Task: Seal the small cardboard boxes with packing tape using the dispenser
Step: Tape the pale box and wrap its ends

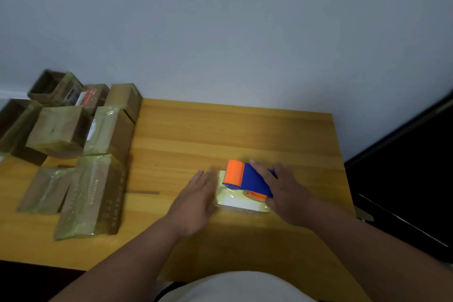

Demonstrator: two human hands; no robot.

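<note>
From the head camera, you are looking down at a wooden table (196, 130) set against a pale wall. In the middle, close to you, sits a small box (239, 200) with a light top that already shines with tape. Your right hand (286, 191) wraps its fingers and thumb around a blue and orange tape dispenser (247, 179), which rests on top of the box. Your left hand (198, 196) lies flat with fingers straight, pressed against the box's left side to steady it (the hand is a little blurred).

To your left stands a pile of brown boxes (73, 144), most of them visibly wrapped in glossy tape. At least one box at the far back of the pile looks open.

Judging by this, most of the work seems done: the pile looks largely sealed, the box under your hands is partway taped, and any open ones remain.
</note>
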